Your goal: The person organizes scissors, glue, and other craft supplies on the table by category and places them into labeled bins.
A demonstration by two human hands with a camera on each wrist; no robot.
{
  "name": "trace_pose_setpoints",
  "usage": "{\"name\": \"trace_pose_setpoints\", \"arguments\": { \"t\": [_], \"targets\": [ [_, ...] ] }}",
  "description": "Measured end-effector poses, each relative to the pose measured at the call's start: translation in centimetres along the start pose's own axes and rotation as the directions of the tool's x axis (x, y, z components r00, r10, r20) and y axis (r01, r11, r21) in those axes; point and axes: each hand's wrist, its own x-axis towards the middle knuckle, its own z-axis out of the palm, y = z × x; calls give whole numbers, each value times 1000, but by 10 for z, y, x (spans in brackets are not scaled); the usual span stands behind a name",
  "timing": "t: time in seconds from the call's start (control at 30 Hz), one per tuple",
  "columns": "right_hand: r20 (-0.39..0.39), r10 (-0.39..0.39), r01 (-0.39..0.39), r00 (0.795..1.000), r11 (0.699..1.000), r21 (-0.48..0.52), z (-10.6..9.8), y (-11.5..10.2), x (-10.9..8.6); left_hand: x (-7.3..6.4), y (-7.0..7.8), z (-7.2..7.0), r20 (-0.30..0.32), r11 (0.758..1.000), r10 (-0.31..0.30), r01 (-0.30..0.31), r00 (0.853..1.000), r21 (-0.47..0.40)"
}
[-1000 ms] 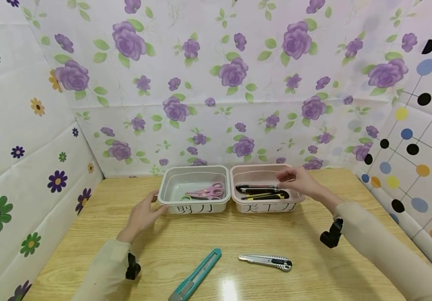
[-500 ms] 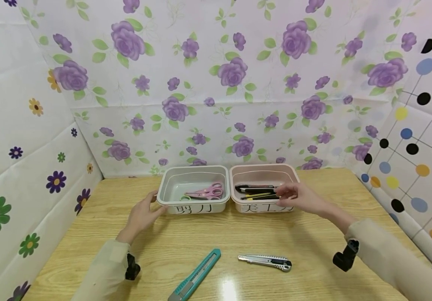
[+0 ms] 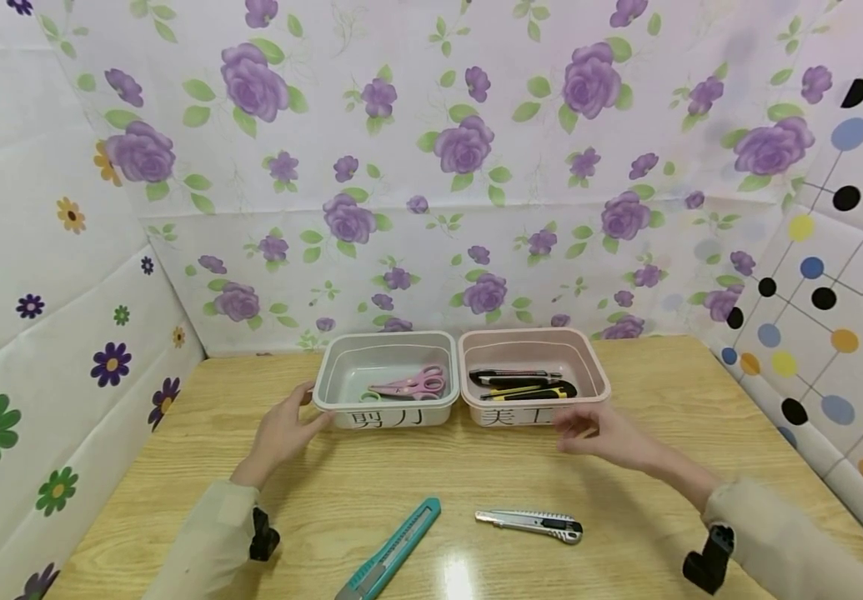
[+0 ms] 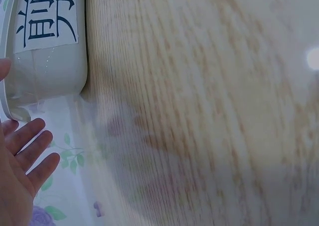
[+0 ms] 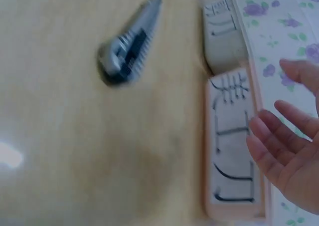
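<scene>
My left hand [image 3: 284, 433] is at the near left corner of the grey bin [image 3: 337, 400], with its fingers extended and a fingertip at the rim in the left wrist view. Pink scissors [image 3: 416, 383] lie inside that bin. My right hand [image 3: 607, 435] holds nothing; its fingers [image 5: 271, 131] are loosely spread in front of the pink bin [image 3: 598, 379], hiding part of the label in the head view. Several black and yellow utility knives [image 3: 521, 379] lie in the pink bin. On the table are a silver utility knife [image 3: 530, 522] and a teal utility knife [image 3: 393, 550].
Both bins stand side by side near the back of the wooden table [image 3: 476, 467], with black characters on their front labels. Behind them hangs a floral cloth [image 3: 416, 250]. Patterned cloths also line the left and right sides.
My right hand has drawn back from over the pink bin toward the table's front, uncovering the knives inside. My left hand has stayed at the grey bin.
</scene>
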Motion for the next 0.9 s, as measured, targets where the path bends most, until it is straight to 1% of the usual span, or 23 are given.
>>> {"name": "trace_pose_setpoints", "arguments": {
  "t": [0.17, 0.27, 0.33, 0.53, 0.7, 0.9],
  "targets": [
    [-6, 47, -46, 999, 997, 57, 27, 4, -16, -1, -1, 1, -3, 1000, 4, -4, 1000, -1],
    [3, 65, -65, 998, 995, 80, 37, 10, -23, -1, -2, 2, -11, 1000, 6, -6, 1000, -4],
    [10, 75, -76, 997, 994, 80, 41, 14, -27, 0, -2, 2, -12, 1000, 7, -7, 1000, -4],
    [24, 55, -56, 998, 998, 34, 49, 23, -36, -1, 0, 1, -10, 1000, 7, -7, 1000, -7],
    [34, 25, -25, 999, 1000, -2, 55, 24, -40, -2, 0, 0, -5, 1000, 5, -6, 1000, -16],
    [56, 13, -11, 998, 1000, -28, 61, 23, -44, -1, 0, 1, -15, 1000, 17, -17, 1000, -15]
  ]
}}
